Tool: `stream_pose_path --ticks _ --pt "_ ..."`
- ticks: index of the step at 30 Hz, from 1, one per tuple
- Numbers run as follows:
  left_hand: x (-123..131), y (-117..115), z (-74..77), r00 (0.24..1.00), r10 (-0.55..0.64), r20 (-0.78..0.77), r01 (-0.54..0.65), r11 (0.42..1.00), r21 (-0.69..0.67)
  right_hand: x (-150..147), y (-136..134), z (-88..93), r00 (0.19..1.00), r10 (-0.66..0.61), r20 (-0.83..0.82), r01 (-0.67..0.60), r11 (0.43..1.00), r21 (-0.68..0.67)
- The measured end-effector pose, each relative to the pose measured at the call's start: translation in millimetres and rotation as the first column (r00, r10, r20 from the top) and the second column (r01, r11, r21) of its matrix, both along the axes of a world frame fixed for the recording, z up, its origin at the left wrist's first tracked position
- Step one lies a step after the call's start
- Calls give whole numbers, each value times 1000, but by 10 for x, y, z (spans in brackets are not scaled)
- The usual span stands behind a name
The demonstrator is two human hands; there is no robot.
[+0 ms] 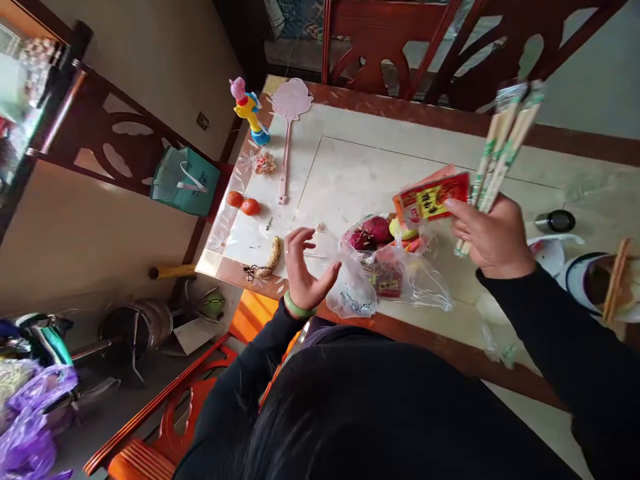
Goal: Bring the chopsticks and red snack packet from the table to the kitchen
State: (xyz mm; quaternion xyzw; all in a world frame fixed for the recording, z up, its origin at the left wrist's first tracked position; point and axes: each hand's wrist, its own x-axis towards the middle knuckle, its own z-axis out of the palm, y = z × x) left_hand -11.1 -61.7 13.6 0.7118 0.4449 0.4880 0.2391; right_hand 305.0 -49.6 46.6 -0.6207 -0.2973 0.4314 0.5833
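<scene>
Right hand point(493, 237): raised over the surface point(350, 173), its grip clenched on a bundle of wrapped chopsticks point(503, 143) and a red packet point(433, 197) pinched under the thumb.
Left hand point(303, 267): released, fingers curled and spread, hovering just beside the clear plastic bag point(385, 283); whether it touches the film I cannot tell.
Chopsticks: light, stiff, thin; the paper sleeves look slick, so they may slide apart unless held near the middle as one bunch.
Red packet: light, flat, bendable; best pinched at an edge.
Plastic bag: lies open on the surface near the front edge, holding fruit point(377, 230) and a small red box point(387, 280); soft, crinkly, likely slippery; take it by the gathered mouth.
Nearby: banana point(274, 257), two tomatoes point(243, 203), pink swatter point(289, 127).
</scene>
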Motion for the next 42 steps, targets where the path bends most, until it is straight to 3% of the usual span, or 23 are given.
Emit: stream_pose_path --ticks 4,7,9,11,13,16,20,24,29,33,37,38,40,42 --pt "-104 -573 -310 992 128 -7 -126 972 -197 385 -636 43 988 -142 61 141 990 18" --pt "-145 -881 -525 989 143 -27 -139 874 -465 540 -1100 -47 964 -260 59 261 965 -8" --pt "-147 -967 -561 992 119 38 -73 800 -596 564 -1365 -154 939 -337 62 339 940 -31" --pt "-137 -961 -511 983 122 138 -9 782 -624 515 -1587 -289 911 -406 65 410 908 -79" --pt "-118 -891 -412 966 145 213 3 821 -570 395 -1763 -442 895 -443 52 445 880 -168" --pt "-75 -763 -246 954 142 265 -3 886 -465 139 -1949 -656 912 -409 -15 388 875 -290" --pt "12 -685 -83 952 127 277 -9 920 -392 -71 -2091 -807 909 -402 -111 353 882 -312" --pt "95 -700 -21 957 100 274 22 912 -410 63 -2170 -806 860 -500 -100 453 840 -301" --pt "107 -726 -50 955 114 273 9 911 -412 327 -2165 -741 803 -593 -64 563 789 -246" --pt "77 -743 -29 960 182 214 -91 922 -376 399 -2098 -730 804 -592 -50 572 794 -207" --pt "73 -789 184 944 231 236 -190 964 -186 343 -2021 -705 844 -534 -51 519 837 -175" --pt "91 -791 273 957 190 220 -156 975 -160 307 -1994 -679 860 -508 -60 493 854 -166" --pt "176 -763 471 993 -15 118 40 977 -210 215 -1923 -598 904 -417 -98 399 902 -164" --pt "343 -688 648 953 -300 51 298 885 -359 107 -1834 -489 947 -289 -141 264 949 -172"
